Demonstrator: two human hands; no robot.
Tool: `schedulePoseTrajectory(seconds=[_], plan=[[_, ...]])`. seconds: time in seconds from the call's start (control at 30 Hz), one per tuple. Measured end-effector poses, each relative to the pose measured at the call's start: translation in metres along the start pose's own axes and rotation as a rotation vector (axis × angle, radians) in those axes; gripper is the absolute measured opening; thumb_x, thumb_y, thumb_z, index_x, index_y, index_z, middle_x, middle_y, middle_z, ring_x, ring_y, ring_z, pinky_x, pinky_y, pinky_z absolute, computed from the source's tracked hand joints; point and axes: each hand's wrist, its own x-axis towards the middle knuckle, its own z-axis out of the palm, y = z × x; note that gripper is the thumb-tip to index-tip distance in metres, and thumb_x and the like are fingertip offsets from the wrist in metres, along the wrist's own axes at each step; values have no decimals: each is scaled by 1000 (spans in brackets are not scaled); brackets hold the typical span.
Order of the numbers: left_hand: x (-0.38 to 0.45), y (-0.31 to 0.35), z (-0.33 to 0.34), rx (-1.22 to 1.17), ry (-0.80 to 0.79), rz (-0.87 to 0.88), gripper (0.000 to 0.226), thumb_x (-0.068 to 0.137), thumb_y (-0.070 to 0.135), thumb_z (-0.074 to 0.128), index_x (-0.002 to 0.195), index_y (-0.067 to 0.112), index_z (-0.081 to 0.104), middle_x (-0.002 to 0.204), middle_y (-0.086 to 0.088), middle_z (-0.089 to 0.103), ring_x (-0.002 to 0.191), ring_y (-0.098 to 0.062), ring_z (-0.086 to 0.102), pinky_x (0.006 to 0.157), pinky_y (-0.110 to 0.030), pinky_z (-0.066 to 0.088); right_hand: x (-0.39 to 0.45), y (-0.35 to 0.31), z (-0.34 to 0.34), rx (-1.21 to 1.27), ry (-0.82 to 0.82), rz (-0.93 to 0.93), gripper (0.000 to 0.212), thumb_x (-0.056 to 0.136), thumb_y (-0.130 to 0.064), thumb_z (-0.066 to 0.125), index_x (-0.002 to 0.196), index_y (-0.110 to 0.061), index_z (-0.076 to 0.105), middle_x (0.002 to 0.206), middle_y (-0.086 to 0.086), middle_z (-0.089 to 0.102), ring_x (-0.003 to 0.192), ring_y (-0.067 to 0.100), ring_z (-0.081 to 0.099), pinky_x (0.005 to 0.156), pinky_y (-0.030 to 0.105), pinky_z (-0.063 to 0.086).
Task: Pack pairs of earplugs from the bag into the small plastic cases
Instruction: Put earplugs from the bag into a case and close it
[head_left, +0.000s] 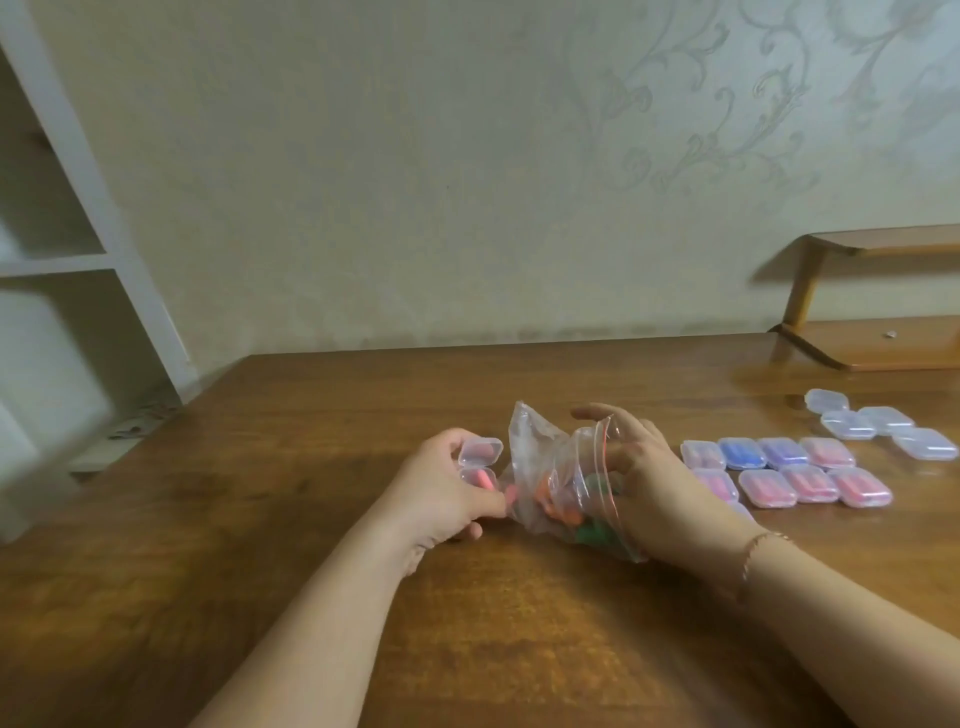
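On the counter (519, 623), the right hand (644, 483) reaches inside the bag (550, 483); its grip is hidden. The left hand (441, 488) clasps an open case (480, 460) holding 1 pink earplug. Best pick a matching pink plug, keeping the case level beside the bag.

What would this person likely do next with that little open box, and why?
Probably lift one earplug out of the clear zip bag, since the right hand is reaching into it while the left hand holds the small open clear plastic case, which seems to hold only one pink plug.
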Motion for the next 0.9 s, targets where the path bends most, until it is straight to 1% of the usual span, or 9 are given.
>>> schedulePoseTrajectory(seconds=[0.07, 0.13, 0.2, 0.3, 0.4, 0.5, 0.67, 0.83, 0.9], plan=[[1, 0, 3, 33, 14, 11, 44, 76, 4, 78, 105, 32, 59, 104, 3, 66, 57, -9, 58, 54, -20, 51, -3, -5, -2, 127, -4, -5, 18, 79, -29, 77, 95, -36, 70, 131, -19, 47, 118, 6, 51, 97, 20, 47], [2, -1, 5, 34, 19, 11, 41, 79, 4, 75, 106, 31, 59, 95, -4, 68, 57, -10, 56, 55, -21, 52, -5, -9, 0, 183, 11, -9, 22, 75, -35, 80, 95, -28, 75, 113, -16, 58, 100, 6, 62, 86, 24, 55], [2, -1, 6, 23, 1, -1, 38, 81, 3, 73, 108, 27, 62, 93, -7, 69, 62, -11, 60, 60, -22, 55, -5, -8, 3, 177, 44, -1, 24, 74, -35, 81, 93, -21, 78, 103, -12, 61, 90, 8, 63, 78, 24, 55], [2, -1, 4, -34, -40, -25, 28, 82, -1, 69, 104, 15, 68, 100, -14, 69, 79, -19, 64, 61, -24, 55, -4, -2, 1, 174, 134, 32, 5, 83, -19, 73, 85, -16, 77, 96, -15, 58, 84, 9, 61, 71, 16, 52], [4, -1, 3, -106, -103, -68, 16, 80, -3, 70, 94, 6, 70, 95, -16, 66, 77, -20, 60, 55, -23, 49, -6, 3, -5, 265, 118, 51, 10, 88, -17, 67, 88, -19, 77, 104, -24, 53, 92, 3, 61, 77, 16, 53], [2, -2, 5, 11, -139, -56, 24, 81, 4, 73, 104, 7, 71, 95, -9, 69, 64, -12, 58, 58, -22, 48, -14, 1, -8, 364, -15, 17, 22, 81, -33, 75, 100, -22, 72, 116, -27, 49, 96, -3, 61, 78, 19, 55], [-4, 2, 11, 131, -114, 15, 23, 78, 11, 80, 95, 24, 72, 89, -6, 74, 54, -6, 55, 54, -21, 48, -13, -2, -4, 84, -38, -23, 31, 77, -46, 73, 99, -24, 75, 131, -31, 31, 100, 0, 58, 89, 21, 52], [-7, 6, 11, 17, -140, 9, 23, 82, 6, 76, 101, 18, 72, 77, -3, 72, 55, -4, 58, 53, -20, 48, -12, 1, -3, 200, -39, 28, 30, 79, -26, 76, 106, -34, 64, 142, -20, 36, 115, 3, 53, 98, 26, 49], [-8, 8, 12, -56, -168, -2, 21, 84, 7, 75, 103, 14, 72, 75, -3, 71, 57, -4, 60, 54, -21, 47, -14, -2, -5, 295, -45, 40, 37, 81, -20, 75, 95, -44, 52, 143, -14, 41, 119, 6, 53, 99, 30, 49]])
